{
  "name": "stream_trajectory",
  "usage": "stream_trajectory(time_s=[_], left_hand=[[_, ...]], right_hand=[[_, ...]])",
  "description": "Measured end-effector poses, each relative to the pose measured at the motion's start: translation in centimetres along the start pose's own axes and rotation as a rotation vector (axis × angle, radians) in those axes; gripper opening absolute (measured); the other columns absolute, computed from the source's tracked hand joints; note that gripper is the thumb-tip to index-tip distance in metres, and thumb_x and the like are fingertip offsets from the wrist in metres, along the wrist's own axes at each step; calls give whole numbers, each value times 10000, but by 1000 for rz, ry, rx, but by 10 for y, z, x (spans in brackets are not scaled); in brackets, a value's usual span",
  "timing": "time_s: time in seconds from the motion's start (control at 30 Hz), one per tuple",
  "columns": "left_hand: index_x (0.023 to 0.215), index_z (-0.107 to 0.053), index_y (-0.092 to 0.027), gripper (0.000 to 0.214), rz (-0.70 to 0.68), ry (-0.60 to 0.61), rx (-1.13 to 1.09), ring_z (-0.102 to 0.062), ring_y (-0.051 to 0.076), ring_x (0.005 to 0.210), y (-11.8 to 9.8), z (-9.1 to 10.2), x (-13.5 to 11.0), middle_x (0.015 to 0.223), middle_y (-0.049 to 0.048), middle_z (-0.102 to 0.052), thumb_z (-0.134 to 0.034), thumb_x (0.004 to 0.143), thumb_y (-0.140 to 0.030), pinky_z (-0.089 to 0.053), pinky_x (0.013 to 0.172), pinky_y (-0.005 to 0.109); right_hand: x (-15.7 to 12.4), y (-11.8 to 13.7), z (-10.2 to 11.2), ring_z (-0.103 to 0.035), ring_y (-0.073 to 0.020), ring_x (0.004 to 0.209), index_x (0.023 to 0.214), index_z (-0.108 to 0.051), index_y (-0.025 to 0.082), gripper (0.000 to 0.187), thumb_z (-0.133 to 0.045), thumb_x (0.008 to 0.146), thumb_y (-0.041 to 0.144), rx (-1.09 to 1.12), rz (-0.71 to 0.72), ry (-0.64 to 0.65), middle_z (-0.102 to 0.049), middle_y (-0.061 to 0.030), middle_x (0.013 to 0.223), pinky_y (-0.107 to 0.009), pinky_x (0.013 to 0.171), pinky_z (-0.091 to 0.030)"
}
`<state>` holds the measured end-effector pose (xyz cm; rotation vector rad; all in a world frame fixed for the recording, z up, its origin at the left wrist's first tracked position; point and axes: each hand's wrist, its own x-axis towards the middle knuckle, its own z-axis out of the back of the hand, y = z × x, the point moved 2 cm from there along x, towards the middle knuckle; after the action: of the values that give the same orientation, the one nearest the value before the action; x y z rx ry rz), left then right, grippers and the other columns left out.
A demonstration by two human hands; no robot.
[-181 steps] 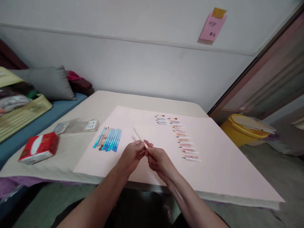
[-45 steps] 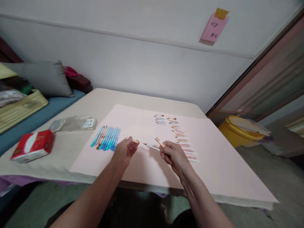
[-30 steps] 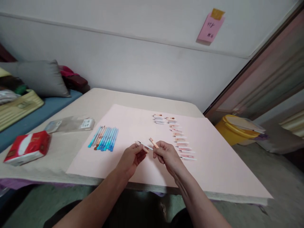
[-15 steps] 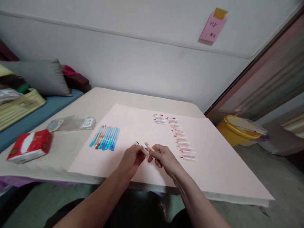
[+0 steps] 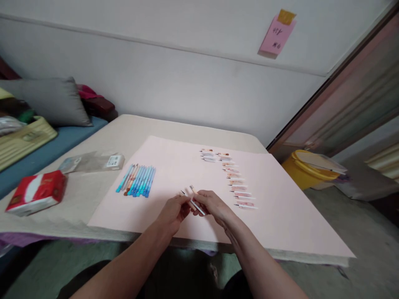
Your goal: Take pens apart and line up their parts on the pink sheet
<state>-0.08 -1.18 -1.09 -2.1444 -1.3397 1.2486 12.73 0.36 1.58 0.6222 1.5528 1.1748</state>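
Over the pink sheet (image 5: 174, 166), my left hand (image 5: 174, 211) is closed, thumb and fingers pinching a slim white pen (image 5: 198, 207) with a dark tip. The pen slants down to the right, across the fingers of my right hand (image 5: 212, 203). That hand is closed around a peach-coloured pen piece (image 5: 192, 189), whose upper end sticks out. The hands nearly touch, and the fingers partly hide both pieces. To the right, white pens with dark tips and peach pen pieces (image 5: 238, 182) lie in a column. On the left lies a row of blue pens (image 5: 143, 180) with a few brownish ones.
A red tissue pack (image 5: 37, 192) and a clear plastic bag (image 5: 93, 161) lie on the table's left side. A yellow bucket (image 5: 301, 172) stands on the floor at right. Behind the table is a white wall (image 5: 187, 83) with a pink note (image 5: 277, 35).
The white pen's rear end now shows across my right fingers, pointing down to the right. Both hands have come closer together. The view has shifted slightly.
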Motion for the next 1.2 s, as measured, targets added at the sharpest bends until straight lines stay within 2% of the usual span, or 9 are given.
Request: stream_trajectory(time_s=[0.17, 0.4, 0.6, 0.7, 0.8, 0.93, 1.07, 1.2], left_hand=[[661, -611, -110, 28, 14, -79, -16, -496, 60, 452, 4, 6, 6, 542, 4, -551, -634, 677, -104, -370, 410, 152], [691, -629, -77, 54, 2, -10, -73, -522, 78, 505, 11, 6, 11, 620, 49, -585, -594, 701, -38, -436, 473, 178], [676, -634, -65, 71, -21, 35, -94, -538, 86, 524, 11, 3, 10, 621, 50, -592, -598, 687, -6, -468, 522, 194], [664, -631, -79, 87, -45, 26, -110, -553, 91, 545, 7, 0, 8, 635, 46, -607, -595, 679, -1, -486, 560, 198], [615, -604, -95, 138, -43, -32, -131, -558, 84, 552, 2, -2, 4, 609, 37, -601, -561, 688, 14, -492, 567, 184], [677, -583, -98, 89, 37, -140, -158, -584, 94, 575, -4, -4, -4, 641, 54, -617, -594, 680, -9, -498, 547, 183], [809, -574, -107, 169, 101, -132, -130, -602, 98, 595, -8, -6, -9, 724, 77, -643, -636, 664, -44, -489, 525, 175], [838, -564, -111, 217, 127, -135, -109, -602, 93, 592, -13, -6, -7, 765, 85, -651, -653, 649, -52, -480, 513, 169]], right_hand=[[0, -3, 0, -605, -111, 551, 709, -580, 132, 239, -545, 774, 360, -56, 9, 72, -644, -47, 697, -198, 502, -435], [7, -12, -4, -592, -100, 538, 770, -608, 132, 152, -532, 756, 263, -115, 15, 108, -627, -37, 707, -194, 489, -437], [18, -20, 1, -566, -90, 508, 713, -578, 135, 79, -546, 702, 206, -93, -12, 56, -617, -19, 633, -169, 454, -408], [25, -25, 5, -562, -88, 503, 711, -579, 136, 73, -557, 684, 200, -59, -47, 39, -620, -16, 622, -172, 460, -412], [33, -33, 11, -555, -85, 498, 717, -573, 137, 68, -545, 671, 179, -33, -72, 29, -625, -17, 616, -172, 463, -414], [50, -37, 33, -575, -97, 530, 746, -560, 135, 89, -530, 696, 202, -61, -77, -2, -656, -45, 681, -186, 481, -437], [77, -25, 75, -571, -100, 509, 698, -535, 131, 47, -532, 690, 177, -154, -81, -55, -660, -58, 659, -196, 489, -451], [112, -6, 118, -548, -88, 487, 664, -526, 140, 35, -559, 664, 129, -284, -85, -71, -649, -33, 613, -175, 471, -430]])
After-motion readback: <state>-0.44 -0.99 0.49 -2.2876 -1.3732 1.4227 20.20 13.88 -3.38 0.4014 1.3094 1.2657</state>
